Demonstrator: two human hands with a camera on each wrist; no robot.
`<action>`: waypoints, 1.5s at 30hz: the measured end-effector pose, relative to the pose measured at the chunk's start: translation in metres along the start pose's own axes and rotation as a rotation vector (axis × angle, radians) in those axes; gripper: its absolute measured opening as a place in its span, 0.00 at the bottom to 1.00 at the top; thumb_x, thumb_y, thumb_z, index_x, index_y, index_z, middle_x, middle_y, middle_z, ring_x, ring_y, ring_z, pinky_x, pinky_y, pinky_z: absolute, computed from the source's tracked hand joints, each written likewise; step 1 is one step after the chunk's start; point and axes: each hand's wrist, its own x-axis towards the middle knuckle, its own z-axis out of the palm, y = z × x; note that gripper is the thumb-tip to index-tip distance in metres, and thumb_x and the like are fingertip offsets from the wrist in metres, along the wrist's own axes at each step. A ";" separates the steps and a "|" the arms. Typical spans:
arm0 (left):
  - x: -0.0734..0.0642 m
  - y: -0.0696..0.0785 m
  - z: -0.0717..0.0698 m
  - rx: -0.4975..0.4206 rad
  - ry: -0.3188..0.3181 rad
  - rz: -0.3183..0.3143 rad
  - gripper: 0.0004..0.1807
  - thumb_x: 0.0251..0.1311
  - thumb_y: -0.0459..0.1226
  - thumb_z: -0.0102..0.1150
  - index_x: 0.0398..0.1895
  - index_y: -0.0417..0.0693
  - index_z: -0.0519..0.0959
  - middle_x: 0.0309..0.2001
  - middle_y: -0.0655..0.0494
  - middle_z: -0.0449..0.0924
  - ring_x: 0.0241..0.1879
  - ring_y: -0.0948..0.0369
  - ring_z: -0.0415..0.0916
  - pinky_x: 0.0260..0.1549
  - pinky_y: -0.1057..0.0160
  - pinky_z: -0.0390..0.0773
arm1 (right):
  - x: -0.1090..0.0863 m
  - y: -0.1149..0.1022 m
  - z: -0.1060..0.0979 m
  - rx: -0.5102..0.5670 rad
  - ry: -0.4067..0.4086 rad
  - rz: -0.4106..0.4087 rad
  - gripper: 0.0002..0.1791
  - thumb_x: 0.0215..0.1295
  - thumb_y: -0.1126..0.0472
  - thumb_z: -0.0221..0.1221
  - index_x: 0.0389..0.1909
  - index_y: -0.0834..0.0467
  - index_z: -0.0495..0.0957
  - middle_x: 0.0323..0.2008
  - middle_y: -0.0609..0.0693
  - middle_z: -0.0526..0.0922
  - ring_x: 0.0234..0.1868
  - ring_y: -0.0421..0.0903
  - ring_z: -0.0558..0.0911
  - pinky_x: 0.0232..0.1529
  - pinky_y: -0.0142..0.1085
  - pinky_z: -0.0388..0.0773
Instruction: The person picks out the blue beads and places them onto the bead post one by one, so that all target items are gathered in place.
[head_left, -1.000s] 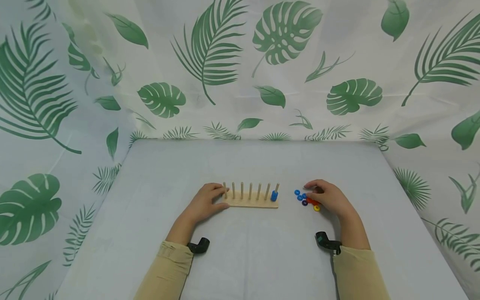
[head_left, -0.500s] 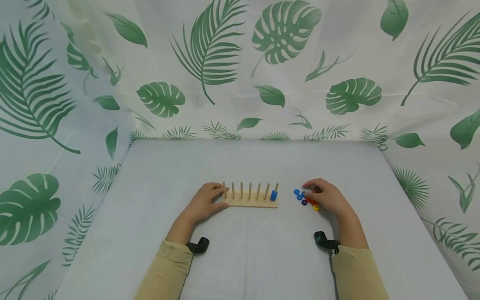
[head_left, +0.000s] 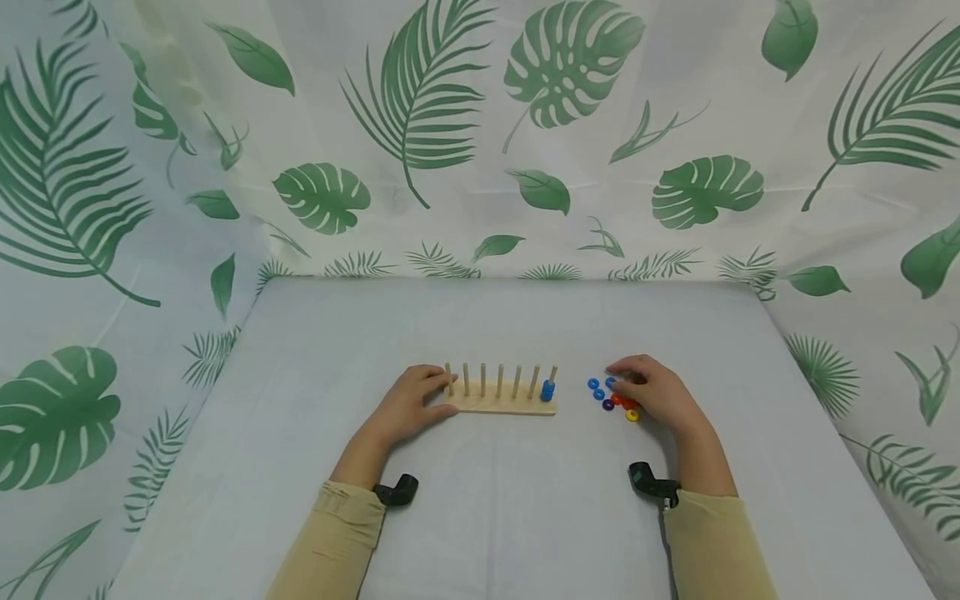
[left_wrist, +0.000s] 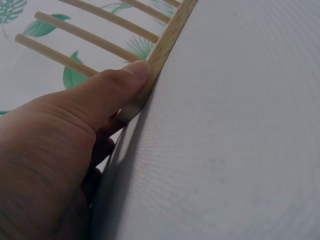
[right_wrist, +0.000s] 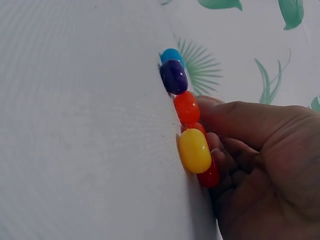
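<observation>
Sitting on a white surface by leafy walls, the board has blue rings on its right peg. Left hand pinches the board; right hand is at loose rings, can't tell if pinching.

2 forearms extend forward, angled slightly inward. Left hand: gripping, left thumb opposed to the fingers, which are partly hidden behind it. Right hand: turned inward, right thumb extended, remaining fingers bent. Hands well apart.
</observation>
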 end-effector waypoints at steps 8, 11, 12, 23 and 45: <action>0.000 -0.001 -0.001 -0.001 0.005 0.009 0.31 0.57 0.49 0.70 0.65 0.52 0.76 0.59 0.49 0.76 0.63 0.50 0.70 0.67 0.49 0.68 | -0.001 -0.002 0.001 0.025 0.006 0.026 0.15 0.70 0.55 0.60 0.55 0.54 0.78 0.53 0.58 0.75 0.48 0.54 0.73 0.46 0.41 0.76; -0.001 -0.001 0.000 -0.002 0.008 0.012 0.31 0.57 0.49 0.70 0.65 0.52 0.76 0.59 0.49 0.76 0.63 0.49 0.70 0.66 0.49 0.68 | -0.001 -0.004 0.001 0.023 0.004 0.026 0.16 0.70 0.55 0.59 0.55 0.54 0.78 0.55 0.58 0.75 0.49 0.54 0.73 0.49 0.44 0.77; -0.001 -0.001 0.000 -0.002 0.011 0.012 0.31 0.57 0.49 0.70 0.65 0.52 0.76 0.59 0.49 0.76 0.63 0.49 0.70 0.66 0.49 0.68 | -0.001 -0.004 0.001 0.021 0.002 0.022 0.16 0.70 0.55 0.59 0.56 0.54 0.78 0.56 0.58 0.74 0.50 0.55 0.73 0.51 0.46 0.77; -0.001 0.000 0.000 0.004 0.002 -0.004 0.31 0.57 0.50 0.69 0.64 0.53 0.76 0.59 0.49 0.75 0.64 0.50 0.69 0.67 0.49 0.68 | 0.000 -0.005 0.003 -0.007 0.008 -0.020 0.14 0.69 0.59 0.61 0.53 0.55 0.81 0.58 0.58 0.73 0.51 0.54 0.73 0.54 0.50 0.77; 0.000 -0.002 0.002 0.000 -0.006 -0.013 0.31 0.58 0.51 0.68 0.65 0.53 0.76 0.60 0.49 0.75 0.64 0.50 0.69 0.67 0.49 0.68 | -0.003 -0.006 0.000 0.009 0.019 0.028 0.20 0.69 0.50 0.61 0.56 0.54 0.76 0.51 0.57 0.77 0.48 0.53 0.74 0.46 0.41 0.76</action>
